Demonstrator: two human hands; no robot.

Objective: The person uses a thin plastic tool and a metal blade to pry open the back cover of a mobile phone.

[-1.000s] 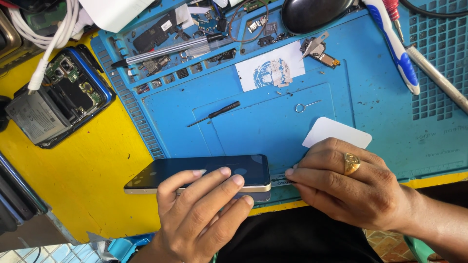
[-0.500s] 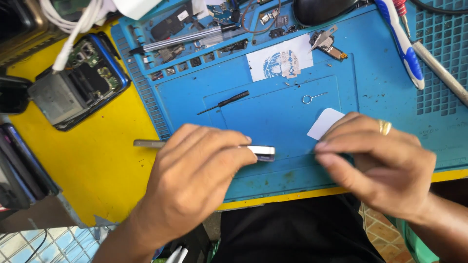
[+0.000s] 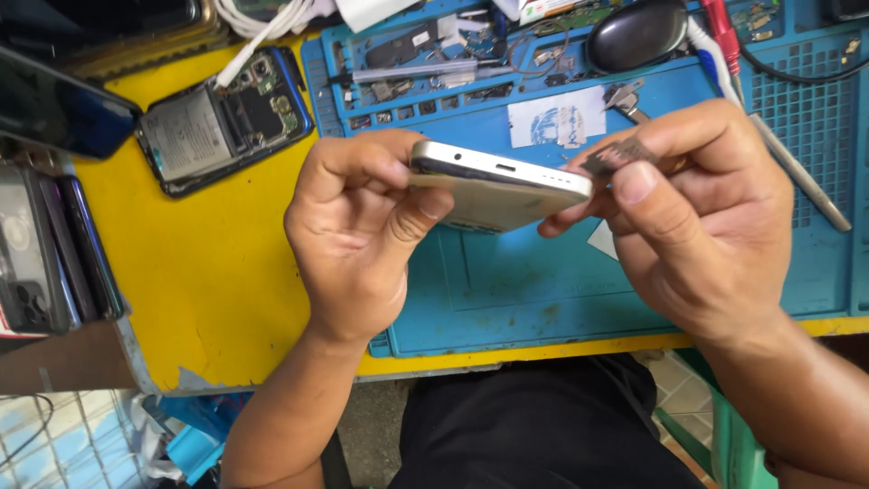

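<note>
**Two hands hold a phone above the blue mat**

The left hand [image 3: 358,235] is closed around one end of a pale phone [image 3: 498,186]. The thumb presses on the side that faces us and the fingers curl over the top edge. The phone is lifted up off the mat [image 3: 543,290] and tilted, so we see its thin edge with small holes in it.

The right hand [image 3: 697,226] touches the other end of the phone. Its thumb and first finger are pinched shut on a small dark pick [image 3: 620,156], right at the phone's corner.

A white card [image 3: 602,240] peeks out on the mat under the right hand. An open phone [image 3: 222,122] with its insides showing lies on the yellow table [image 3: 208,290], to the left. A black mouse [image 3: 638,34] sits at the top of the mat.
</note>
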